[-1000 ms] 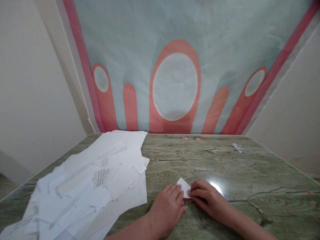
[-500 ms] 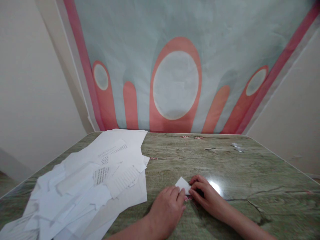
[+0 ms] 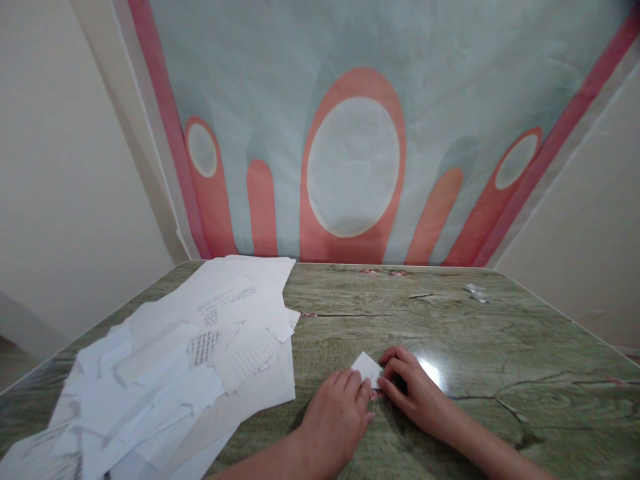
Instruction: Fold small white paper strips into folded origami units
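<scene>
A small folded white paper (image 3: 366, 367) lies on the green wood-grain table (image 3: 500, 360), near its front middle. My left hand (image 3: 336, 417) rests flat on the paper's near left part, fingers together and pressing down. My right hand (image 3: 409, 389) is curled beside it, fingertips pinching the paper's right edge. Most of the paper is hidden under both hands; only its far corner shows.
A loose heap of white sheets and torn strips (image 3: 185, 360), some printed, covers the left part of the table. Two small white scraps (image 3: 475, 293) lie at the far right. A pink-and-grey patterned cloth (image 3: 353, 160) hangs behind the table.
Both hands have stayed on the small paper, with the right fingers curling in a little tighter. The view has tipped slightly.
</scene>
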A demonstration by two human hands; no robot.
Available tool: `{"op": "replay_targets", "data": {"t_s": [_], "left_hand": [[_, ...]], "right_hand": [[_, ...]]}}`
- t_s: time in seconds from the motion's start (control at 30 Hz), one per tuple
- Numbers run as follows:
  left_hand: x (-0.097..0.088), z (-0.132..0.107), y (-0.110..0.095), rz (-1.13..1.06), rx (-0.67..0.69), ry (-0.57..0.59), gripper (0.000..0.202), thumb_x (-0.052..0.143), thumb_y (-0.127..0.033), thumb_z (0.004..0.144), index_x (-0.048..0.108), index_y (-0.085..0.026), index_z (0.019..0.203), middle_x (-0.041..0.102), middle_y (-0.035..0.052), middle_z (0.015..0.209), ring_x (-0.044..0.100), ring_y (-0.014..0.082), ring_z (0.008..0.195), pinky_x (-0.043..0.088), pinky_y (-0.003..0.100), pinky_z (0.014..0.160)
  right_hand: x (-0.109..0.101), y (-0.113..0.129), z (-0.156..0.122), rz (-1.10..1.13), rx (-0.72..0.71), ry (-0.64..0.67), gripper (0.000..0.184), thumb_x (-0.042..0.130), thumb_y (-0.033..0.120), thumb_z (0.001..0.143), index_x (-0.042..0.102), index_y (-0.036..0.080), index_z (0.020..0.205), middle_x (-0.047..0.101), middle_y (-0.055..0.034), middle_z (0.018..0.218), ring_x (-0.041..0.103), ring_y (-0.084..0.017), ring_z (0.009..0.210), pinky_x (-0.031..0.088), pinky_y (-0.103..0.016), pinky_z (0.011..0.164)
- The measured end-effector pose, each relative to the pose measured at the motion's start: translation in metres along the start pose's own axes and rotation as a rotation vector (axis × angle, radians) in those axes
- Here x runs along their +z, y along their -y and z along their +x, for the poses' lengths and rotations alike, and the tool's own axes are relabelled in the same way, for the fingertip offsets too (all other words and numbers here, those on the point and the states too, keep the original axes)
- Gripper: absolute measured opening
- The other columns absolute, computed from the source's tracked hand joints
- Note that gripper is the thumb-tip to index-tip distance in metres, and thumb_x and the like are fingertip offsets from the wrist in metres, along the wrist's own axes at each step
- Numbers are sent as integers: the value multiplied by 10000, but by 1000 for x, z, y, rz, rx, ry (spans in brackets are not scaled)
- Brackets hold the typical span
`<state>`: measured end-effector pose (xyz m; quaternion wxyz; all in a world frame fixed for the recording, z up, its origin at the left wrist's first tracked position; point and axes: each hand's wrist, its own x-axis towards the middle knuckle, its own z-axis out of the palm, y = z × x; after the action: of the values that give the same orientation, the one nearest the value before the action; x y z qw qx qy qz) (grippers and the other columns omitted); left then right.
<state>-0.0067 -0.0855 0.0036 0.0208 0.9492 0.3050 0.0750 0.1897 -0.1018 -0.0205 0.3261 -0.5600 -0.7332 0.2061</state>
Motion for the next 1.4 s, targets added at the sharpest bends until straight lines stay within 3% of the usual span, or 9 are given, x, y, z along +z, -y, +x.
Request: {"op": "replay_targets", "data": {"t_s": [0.2,0.53,1.0,1.4], "left_hand": [[-4,2,1,5,5,21,404,545,-339,860,505,-135,1206,579,98,1098,528,246,1017,433,388,913],[9,-2,0,54,10,-3,416,470,-367,899,479,-150,1254,534,142,1233,502,262,1127,390,386,963],[3,2,-4,88,17,98,440,438,-382,915,488,-111,1257,522,162,1259,475,265,1159,371,385,947],[1,2,-5,110,18,84,433,447,-381,911,496,-107,1244,548,153,1217,487,259,1122,376,375,911]], "right_hand": [[1,1,1,-27,-12,-14,113,510,167,810,505,194,701,511,-55,917,502,-196,886,425,-342,788],[0,0,3,-32,-4,4,129,501,162,816,516,190,691,515,-53,921,497,-194,891,416,-344,792],[1,2,5,-70,4,-10,143,480,184,824,518,189,686,529,-62,897,503,-204,866,420,-367,780],[2,1,6,-116,14,0,139,487,177,816,518,186,681,530,-59,894,499,-201,861,416,-362,773]]}}
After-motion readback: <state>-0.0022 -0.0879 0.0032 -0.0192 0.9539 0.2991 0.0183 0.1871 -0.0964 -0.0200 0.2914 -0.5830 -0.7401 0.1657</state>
